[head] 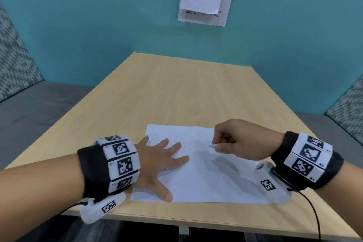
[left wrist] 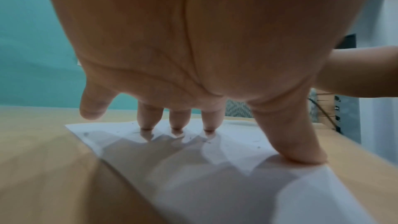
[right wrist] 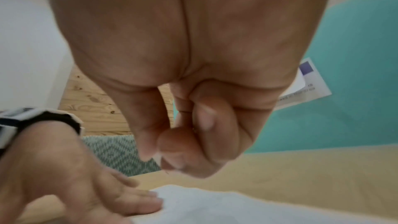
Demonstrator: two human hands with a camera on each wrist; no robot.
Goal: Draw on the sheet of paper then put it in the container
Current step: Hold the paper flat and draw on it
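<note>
A white sheet of paper (head: 198, 169) lies near the front edge of the wooden table (head: 176, 92), with faint pencil lines on its upper part. My left hand (head: 157, 160) lies flat with spread fingers on the sheet's left side, pressing it down; the fingertips (left wrist: 177, 129) and thumb touch the paper (left wrist: 215, 185). My right hand (head: 235, 141) hovers over the sheet's upper right corner, its fingers curled round a thin pencil (head: 212, 146) whose pale tip points left, just above the paper. In the right wrist view the curled fingers (right wrist: 193, 142) hide the pencil. No container is in view.
A teal wall (head: 98, 25) behind the table carries a white notice (head: 206, 0). Grey patterned seat backs (head: 13, 61) flank the table left and right. The far half of the tabletop shows bare wood.
</note>
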